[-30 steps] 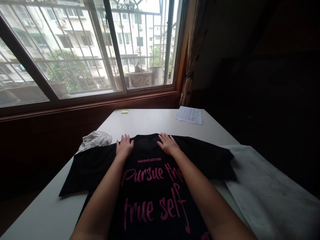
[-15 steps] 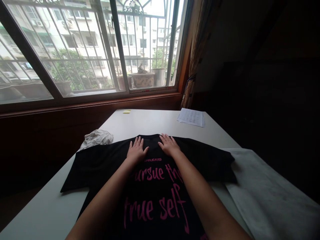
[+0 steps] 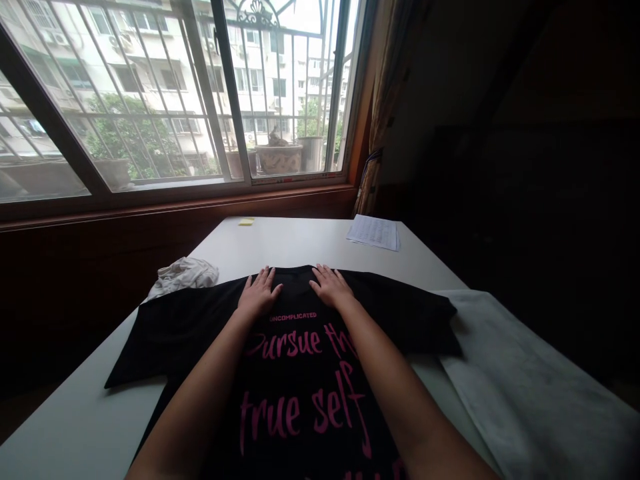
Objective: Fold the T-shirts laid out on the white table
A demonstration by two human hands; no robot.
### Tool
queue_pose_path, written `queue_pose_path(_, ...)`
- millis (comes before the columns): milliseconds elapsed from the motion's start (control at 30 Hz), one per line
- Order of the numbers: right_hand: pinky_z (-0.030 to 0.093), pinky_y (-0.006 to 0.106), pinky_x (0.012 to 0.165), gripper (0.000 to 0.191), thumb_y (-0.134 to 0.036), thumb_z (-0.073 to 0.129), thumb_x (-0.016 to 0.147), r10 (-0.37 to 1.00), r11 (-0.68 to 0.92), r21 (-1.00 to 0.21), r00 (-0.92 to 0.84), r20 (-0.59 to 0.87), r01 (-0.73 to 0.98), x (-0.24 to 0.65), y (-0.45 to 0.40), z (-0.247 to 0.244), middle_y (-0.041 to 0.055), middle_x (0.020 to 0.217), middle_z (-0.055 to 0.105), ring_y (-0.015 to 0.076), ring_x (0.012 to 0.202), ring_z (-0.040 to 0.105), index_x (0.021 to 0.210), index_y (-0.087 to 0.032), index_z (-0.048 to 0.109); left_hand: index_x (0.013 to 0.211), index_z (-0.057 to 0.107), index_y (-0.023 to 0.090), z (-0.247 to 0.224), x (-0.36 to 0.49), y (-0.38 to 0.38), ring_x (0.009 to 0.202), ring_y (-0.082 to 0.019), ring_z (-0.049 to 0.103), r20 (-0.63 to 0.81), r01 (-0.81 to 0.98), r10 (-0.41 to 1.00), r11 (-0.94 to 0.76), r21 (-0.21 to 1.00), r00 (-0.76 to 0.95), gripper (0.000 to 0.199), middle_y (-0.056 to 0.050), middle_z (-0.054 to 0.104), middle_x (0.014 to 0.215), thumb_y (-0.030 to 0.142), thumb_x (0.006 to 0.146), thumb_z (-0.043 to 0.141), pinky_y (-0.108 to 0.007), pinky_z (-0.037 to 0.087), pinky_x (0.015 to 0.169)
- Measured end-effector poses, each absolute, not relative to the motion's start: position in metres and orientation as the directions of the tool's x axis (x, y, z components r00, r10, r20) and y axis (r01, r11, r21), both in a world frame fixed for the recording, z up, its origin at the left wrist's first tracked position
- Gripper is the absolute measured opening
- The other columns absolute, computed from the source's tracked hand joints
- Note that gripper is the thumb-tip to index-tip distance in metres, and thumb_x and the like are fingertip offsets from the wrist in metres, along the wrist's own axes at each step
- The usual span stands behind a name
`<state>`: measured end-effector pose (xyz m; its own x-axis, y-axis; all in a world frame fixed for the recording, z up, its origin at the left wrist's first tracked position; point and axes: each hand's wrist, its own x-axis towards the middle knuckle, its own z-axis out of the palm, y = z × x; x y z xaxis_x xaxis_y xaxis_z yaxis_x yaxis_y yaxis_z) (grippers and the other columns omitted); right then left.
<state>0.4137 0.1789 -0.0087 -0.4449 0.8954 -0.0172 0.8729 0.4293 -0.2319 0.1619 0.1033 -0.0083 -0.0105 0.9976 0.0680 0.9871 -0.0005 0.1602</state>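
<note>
Black T-shirt (image 3: 295,370) lies spread on the white table (image 3: 300,240) before me, left hand (image 3: 259,291) and right hand (image 3: 331,285) flat on the shirt, grasping nothing, though uneven pressing could drag it into creases.

Bright window (image 3: 280,87) light leaves the right side dark.

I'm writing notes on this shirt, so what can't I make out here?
Black T-shirt: head view, bottom edge cuts it off.
Whatever follows "th": head view, right forearm covers it.
Papers: head view, writing too small.
Palms: head view, hidden by the backs of left hand and right hand.
</note>
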Motion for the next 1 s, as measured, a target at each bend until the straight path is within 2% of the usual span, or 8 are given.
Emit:
queue_pose_path(500, 0.002, 0.044, 0.126, 0.069, -0.059, 0.016, 0.103, 0.872, 0.474, -0.249, -0.490, -0.002, 0.844, 0.416, 0.170, -0.002, 0.0020, 0.171, 0.011, 0.0200, 0.157, 0.005, 0.162, -0.023, 0.027, 0.163, 0.014, 0.025, -0.008, 0.160, 0.104, 0.158, -0.022, 0.010, 0.058, 0.991, 0.998, 0.011, 0.134, -0.019, 0.075, -0.003, 0.012, 0.170, 0.066, 0.101, 0.014, -0.050, 0.013, 0.126)
queue_pose_path(600, 0.004, 0.043, 0.126, 0.068, -0.060, 0.023, 0.102, 0.830, 0.541, -0.238, -0.558, -0.007, 0.807, 0.426, 0.164, 0.001, 0.0004, 0.171, 0.013, 0.0198, 0.157, 0.007, 0.161, -0.026, 0.029, 0.163, 0.015, 0.025, -0.006, 0.161, 0.103, 0.158, -0.023, 0.010, 0.050, 0.992, 0.999, 0.009, 0.127, -0.015, 0.073, -0.003, 0.012, 0.170, 0.064, 0.101, 0.015, -0.051, 0.013, 0.126)
queue_pose_path(700, 0.011, 0.041, 0.126, 0.067, -0.059, 0.038, 0.099, 0.790, 0.596, -0.219, -0.613, -0.013, 0.773, 0.454, 0.158, 0.009, -0.0008, 0.169, 0.024, 0.0207, 0.155, 0.017, 0.159, -0.029, 0.035, 0.163, 0.016, 0.024, -0.004, 0.161, 0.103, 0.158, -0.023, 0.008, 0.043, 0.992, 0.999, 0.003, 0.126, -0.009, 0.074, -0.004, 0.010, 0.170, 0.064, 0.101, 0.015, -0.051, 0.013, 0.126)
queue_pose_path(767, 0.014, 0.043, 0.125, 0.067, -0.055, 0.046, 0.096, 0.795, 0.595, -0.200, -0.607, 0.003, 0.778, 0.485, 0.156, 0.017, 0.0027, 0.166, 0.031, 0.0244, 0.153, 0.024, 0.157, -0.028, 0.039, 0.163, 0.015, 0.023, -0.003, 0.161, 0.103, 0.158, -0.023, 0.008, 0.037, 0.992, 0.999, 0.001, 0.128, -0.006, 0.074, -0.004, 0.010, 0.170, 0.064, 0.101, 0.015, -0.051, 0.012, 0.126)
queue_pose_path(833, 0.017, 0.047, 0.124, 0.066, -0.048, 0.050, 0.095, 0.832, 0.552, -0.174, -0.551, 0.063, 0.815, 0.527, 0.155, 0.025, 0.0097, 0.165, 0.033, 0.0293, 0.151, 0.029, 0.155, -0.021, 0.042, 0.163, 0.015, 0.022, -0.003, 0.161, 0.103, 0.158, -0.023, 0.008, 0.030, 0.992, 1.000, 0.001, 0.130, -0.005, 0.075, -0.003, 0.009, 0.170, 0.064, 0.101, 0.016, -0.051, 0.012, 0.126)
queue_pose_path(867, 0.024, 0.046, 0.122, 0.063, -0.046, 0.050, 0.095, 0.867, 0.494, -0.153, -0.472, 0.158, 0.856, 0.550, 0.155, 0.028, 0.0122, 0.161, 0.039, 0.0307, 0.146, 0.036, 0.152, -0.019, 0.046, 0.163, 0.014, 0.022, -0.002, 0.161, 0.103, 0.158, -0.023, 0.008, 0.027, 0.991, 1.000, 0.001, 0.131, -0.005, 0.075, -0.003, 0.009, 0.171, 0.064, 0.101, 0.016, -0.051, 0.011, 0.126)
queue_pose_path(933, 0.036, 0.049, 0.114, 0.059, -0.047, 0.050, 0.094, 0.920, 0.302, -0.136, -0.251, 0.302, 0.944, 0.600, 0.154, 0.030, 0.0168, 0.148, 0.052, 0.0343, 0.135, 0.048, 0.145, -0.017, 0.054, 0.163, 0.014, 0.023, -0.002, 0.161, 0.104, 0.158, -0.023, 0.007, 0.020, 0.991, 1.000, -0.001, 0.133, -0.002, 0.075, -0.003, 0.008, 0.171, 0.065, 0.101, 0.015, -0.051, 0.011, 0.126)
queue_pose_path(1000, 0.044, 0.054, 0.105, 0.063, -0.057, 0.056, 0.089, 0.929, 0.079, -0.152, -0.017, 0.370, 0.985, 0.646, 0.153, 0.029, 0.0205, 0.137, 0.057, 0.0389, 0.126, 0.054, 0.138, -0.018, 0.059, 0.163, 0.014, 0.024, -0.001, 0.161, 0.104, 0.158, -0.023, 0.007, 0.014, 0.991, 1.000, -0.003, 0.134, 0.001, 0.074, -0.003, 0.008, 0.171, 0.064, 0.101, 0.015, -0.051, 0.011, 0.126)
